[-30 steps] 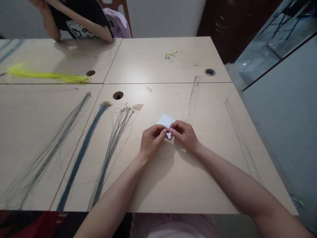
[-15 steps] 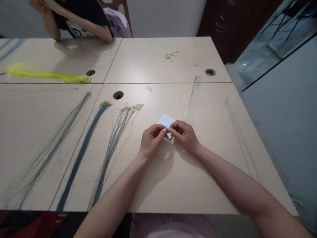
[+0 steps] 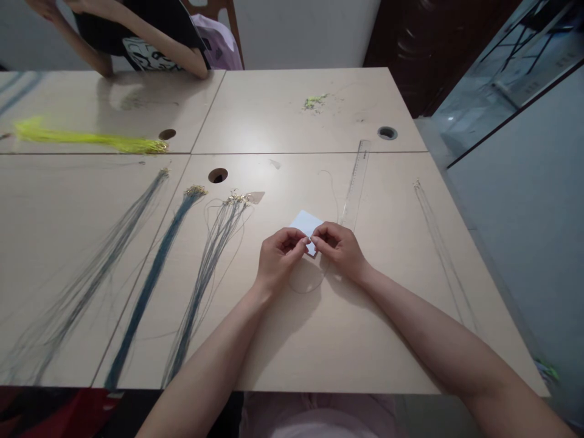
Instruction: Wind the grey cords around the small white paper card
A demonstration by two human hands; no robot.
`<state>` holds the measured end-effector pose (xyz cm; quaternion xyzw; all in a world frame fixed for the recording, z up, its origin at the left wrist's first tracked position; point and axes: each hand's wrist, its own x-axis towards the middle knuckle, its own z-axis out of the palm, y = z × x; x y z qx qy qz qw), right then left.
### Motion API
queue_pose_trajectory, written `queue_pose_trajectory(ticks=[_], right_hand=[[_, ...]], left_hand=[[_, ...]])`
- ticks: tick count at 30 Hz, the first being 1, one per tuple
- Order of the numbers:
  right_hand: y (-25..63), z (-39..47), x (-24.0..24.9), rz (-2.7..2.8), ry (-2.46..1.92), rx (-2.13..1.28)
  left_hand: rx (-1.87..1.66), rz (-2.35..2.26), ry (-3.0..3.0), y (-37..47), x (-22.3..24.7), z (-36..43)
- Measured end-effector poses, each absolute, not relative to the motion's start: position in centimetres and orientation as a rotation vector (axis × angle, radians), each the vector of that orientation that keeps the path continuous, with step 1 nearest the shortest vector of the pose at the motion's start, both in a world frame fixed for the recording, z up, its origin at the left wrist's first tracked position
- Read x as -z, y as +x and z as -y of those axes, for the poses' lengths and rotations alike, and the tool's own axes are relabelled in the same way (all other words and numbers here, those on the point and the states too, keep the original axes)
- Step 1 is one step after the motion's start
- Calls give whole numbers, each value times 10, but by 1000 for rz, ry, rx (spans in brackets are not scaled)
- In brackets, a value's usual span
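My left hand [image 3: 281,255] and my right hand [image 3: 340,246] meet at the fingertips, each closed in a pinch on a thin cord [image 3: 306,292]. The cord hangs in a loop below them over the table. Whatever small part lies between the fingertips is too tiny to make out. Under the fingers is a white card [image 3: 305,221], partly hidden by both hands. A clear ruler [image 3: 356,182] lies just beyond my right hand. Left of my left hand is a bundle of grey-blue cords [image 3: 205,274] with gold-coloured ends.
Further left lie a dark blue cord bundle [image 3: 152,280], a loose grey bundle [image 3: 118,237] and a yellow bundle [image 3: 91,139]. Two thin cords [image 3: 440,246] lie right. Yellow-green scraps [image 3: 314,102] lie at the back. A person [image 3: 150,36] leans on the far edge.
My left fingertips have shifted very slightly, and the hanging loop has risen a little. Across the table, the person's forearms and hands have moved to the left.
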<state>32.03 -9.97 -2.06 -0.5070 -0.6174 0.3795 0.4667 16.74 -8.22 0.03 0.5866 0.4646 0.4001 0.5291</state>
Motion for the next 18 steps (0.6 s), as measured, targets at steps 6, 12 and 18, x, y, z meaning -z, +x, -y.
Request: queue_pose_trajectory(ticks=[6,12,18], right_hand=[[320,99,22,1509,-1233,-941],[321,99,23,1510,-1237,-959],[320,99,23,1478,-1228,-984]], left_hand=[[-971,-1102,1436,167,3,81],[-938,-1100,1498,166,8,81],[-964,-1094,1486,166,6,82]])
